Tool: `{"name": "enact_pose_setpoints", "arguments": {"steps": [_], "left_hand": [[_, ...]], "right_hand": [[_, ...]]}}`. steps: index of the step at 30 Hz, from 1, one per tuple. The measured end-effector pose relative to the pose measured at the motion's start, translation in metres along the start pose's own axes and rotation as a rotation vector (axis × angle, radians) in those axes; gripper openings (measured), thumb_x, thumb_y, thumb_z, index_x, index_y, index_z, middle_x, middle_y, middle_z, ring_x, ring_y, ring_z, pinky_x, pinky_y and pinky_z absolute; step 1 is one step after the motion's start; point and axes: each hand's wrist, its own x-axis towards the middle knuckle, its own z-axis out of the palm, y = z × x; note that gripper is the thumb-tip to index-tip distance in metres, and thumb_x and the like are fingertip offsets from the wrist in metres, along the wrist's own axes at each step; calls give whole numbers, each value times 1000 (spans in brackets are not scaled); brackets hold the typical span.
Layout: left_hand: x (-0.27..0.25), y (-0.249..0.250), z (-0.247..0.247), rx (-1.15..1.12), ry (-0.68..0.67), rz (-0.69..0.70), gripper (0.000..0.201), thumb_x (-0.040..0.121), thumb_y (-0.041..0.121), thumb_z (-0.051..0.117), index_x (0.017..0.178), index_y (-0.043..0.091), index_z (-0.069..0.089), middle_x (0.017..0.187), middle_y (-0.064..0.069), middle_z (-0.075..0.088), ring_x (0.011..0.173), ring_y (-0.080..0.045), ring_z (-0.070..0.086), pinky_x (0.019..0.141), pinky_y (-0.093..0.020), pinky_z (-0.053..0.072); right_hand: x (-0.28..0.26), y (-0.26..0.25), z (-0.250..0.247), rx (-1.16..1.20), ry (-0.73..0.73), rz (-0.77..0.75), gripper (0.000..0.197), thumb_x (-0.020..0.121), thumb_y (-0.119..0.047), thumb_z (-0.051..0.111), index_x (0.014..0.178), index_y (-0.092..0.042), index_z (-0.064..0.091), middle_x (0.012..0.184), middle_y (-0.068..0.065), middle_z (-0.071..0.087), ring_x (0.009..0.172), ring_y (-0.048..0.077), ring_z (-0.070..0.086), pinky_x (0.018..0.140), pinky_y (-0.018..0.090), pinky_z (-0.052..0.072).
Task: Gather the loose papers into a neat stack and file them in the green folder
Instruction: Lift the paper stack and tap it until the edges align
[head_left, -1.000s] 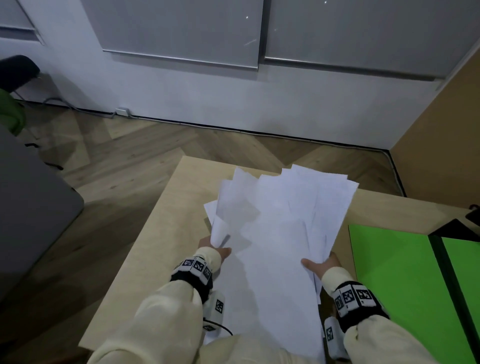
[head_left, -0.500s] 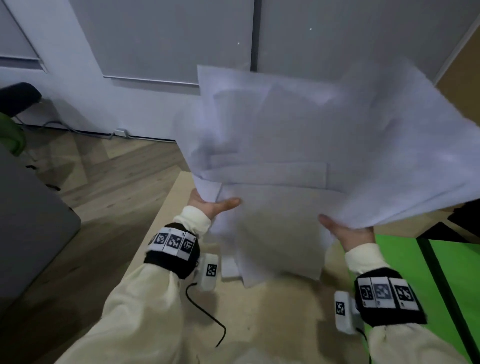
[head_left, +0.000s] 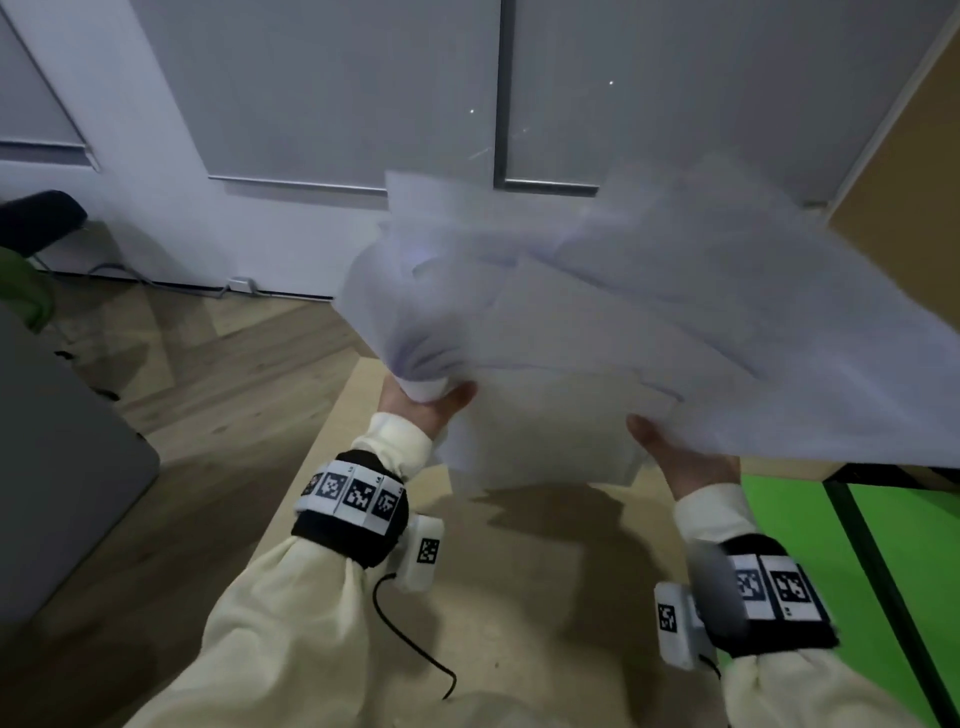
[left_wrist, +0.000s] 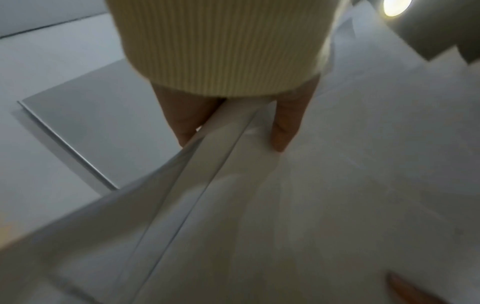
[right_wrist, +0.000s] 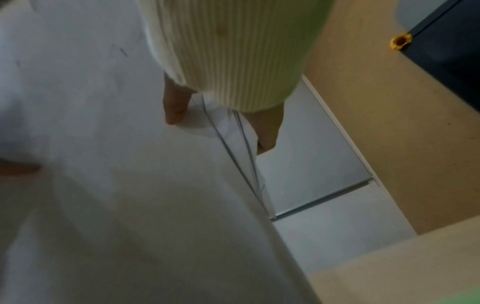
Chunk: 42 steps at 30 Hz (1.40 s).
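Note:
A fanned, uneven bundle of white papers (head_left: 623, 322) is held up in the air above the wooden table (head_left: 545, 597). My left hand (head_left: 421, 402) grips the bundle's left edge, thumb on the near side. My right hand (head_left: 675, 452) holds the right edge from below, thumb on top. In the left wrist view the sheets (left_wrist: 311, 205) pass between thumb and fingers of the left hand (left_wrist: 233, 123). The right wrist view shows the right hand (right_wrist: 221, 123) pinching the sheet edges (right_wrist: 155, 185). The open green folder (head_left: 789, 525) lies flat at the table's right.
A black spine strip (head_left: 872, 571) divides the green folder. A wooden panel (head_left: 898, 171) stands at the far right. A grey cabinet (head_left: 57, 467) sits left of the table over wood flooring. A white wall with grey panels (head_left: 337, 88) is behind.
The papers were lifted off the table and raised upright in both hands. Since half a second ago the left edge has bunched in my left hand and the bundle tilted right.

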Motion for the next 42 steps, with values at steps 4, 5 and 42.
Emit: {"name": "enact_pose_setpoints", "arguments": {"steps": [4,5,42], "left_hand": [[-10,-12,16,-29,-42,-73,26,76,-2,71,97,11,62,94,-9,63,82,-18,60,61,-15,52],[-11,-13,19,-22,-47,-86,22,77,-2,69,89,14,61,92,-10,63,82,-20,60,67,-25,54],[31,-9,-16,-558,-132,33,38,98,21,42,85,29,76,84,11,76,83,-5,70,80,-20,56]], "right_hand": [[-9,5,11,-70,-27,-85,143,24,-91,48,140,-8,38,145,6,41,139,22,32,116,27,13],[-11,2,13,-59,-31,-140,135,35,-88,50,142,-7,35,147,6,38,141,22,28,117,25,8],[7,10,-8,446,55,-18,45,68,-21,81,103,-4,59,88,3,71,83,22,69,84,33,56]]}}
